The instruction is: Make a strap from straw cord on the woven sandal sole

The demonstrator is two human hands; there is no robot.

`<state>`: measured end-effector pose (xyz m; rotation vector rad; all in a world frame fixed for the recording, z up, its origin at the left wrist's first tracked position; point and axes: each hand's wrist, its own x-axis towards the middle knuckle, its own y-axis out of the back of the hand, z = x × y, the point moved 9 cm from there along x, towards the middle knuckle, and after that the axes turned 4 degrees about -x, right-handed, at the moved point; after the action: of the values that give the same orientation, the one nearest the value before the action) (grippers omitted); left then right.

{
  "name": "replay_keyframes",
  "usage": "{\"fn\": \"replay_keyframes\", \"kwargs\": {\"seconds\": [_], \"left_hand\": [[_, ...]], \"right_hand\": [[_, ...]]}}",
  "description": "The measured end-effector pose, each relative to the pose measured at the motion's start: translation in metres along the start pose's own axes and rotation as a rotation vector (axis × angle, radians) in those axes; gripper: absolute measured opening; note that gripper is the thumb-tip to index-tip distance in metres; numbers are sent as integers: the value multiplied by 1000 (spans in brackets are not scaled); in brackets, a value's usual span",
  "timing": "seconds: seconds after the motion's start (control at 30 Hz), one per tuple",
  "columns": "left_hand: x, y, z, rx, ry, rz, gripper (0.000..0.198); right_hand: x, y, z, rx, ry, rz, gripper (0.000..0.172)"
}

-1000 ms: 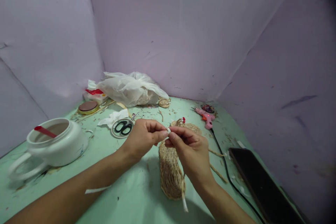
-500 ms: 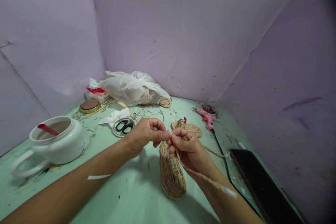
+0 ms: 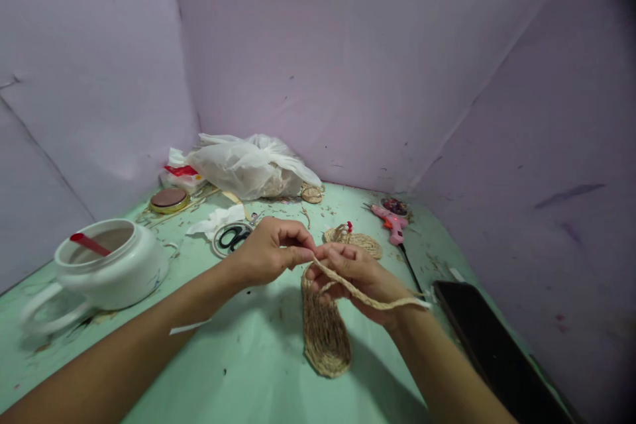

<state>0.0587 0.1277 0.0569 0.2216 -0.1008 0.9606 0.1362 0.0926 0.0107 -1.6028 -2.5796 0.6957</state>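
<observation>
My left hand (image 3: pixel 273 252) pinches a braided straw-coloured cord (image 3: pixel 355 291) between thumb and fingertips. My right hand (image 3: pixel 355 271) meets it fingertip to fingertip, its fingers curled around the cord too. From the pinch the cord slants down across the right palm to a white-tipped end near the wrist. Just below the hands lies a long coiled sole of woven cord (image 3: pixel 326 338), its far end partly hidden by the right fingers. Beyond my right hand rests another woven sole (image 3: pixel 365 245) with small red beads.
A pink glue gun (image 3: pixel 390 220) with a black cable lies to the right, near a dark phone (image 3: pixel 491 351). On the left stand a white pot (image 3: pixel 119 271) and black-handled scissors (image 3: pixel 231 238). Behind are a plastic bag (image 3: pixel 248 169) and a round tin (image 3: pixel 169 199).
The cord's long part has shifted up from the right forearm and lies across the right palm. The pale tip at the fingertips no longer shows. My right hand has opened slightly.
</observation>
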Motion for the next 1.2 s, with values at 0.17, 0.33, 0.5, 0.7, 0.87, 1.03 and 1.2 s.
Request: {"fn": "replay_keyframes", "kwargs": {"seconds": [0.17, 0.33, 0.5, 0.7, 0.87, 1.03, 1.2], "left_hand": [[-2, 5, 9, 245, 60, 29, 6], [-1, 3, -3, -164, 131, 7, 31], [0, 4, -11, -277, 172, -42, 36], [0, 7, -15, -176, 198, 18, 27], [-1, 8, -12, -75, 230, 57, 13], [-2, -2, -10, -173, 196, -54, 8], [-3, -8, -5, -246, 84, -132, 10]], "right_hand": [[-4, 8, -11, -294, 58, 157, 29], [-1, 9, -12, -239, 99, 260, 34], [-2, 15, -14, -214, 103, 286, 34], [-5, 14, -20, -332, 167, 355, 22], [-9, 18, -21, -404, 219, 456, 9], [-1, 10, -6, -230, 100, 198, 16], [0, -4, 14, 3, -106, -51, 23]]}}
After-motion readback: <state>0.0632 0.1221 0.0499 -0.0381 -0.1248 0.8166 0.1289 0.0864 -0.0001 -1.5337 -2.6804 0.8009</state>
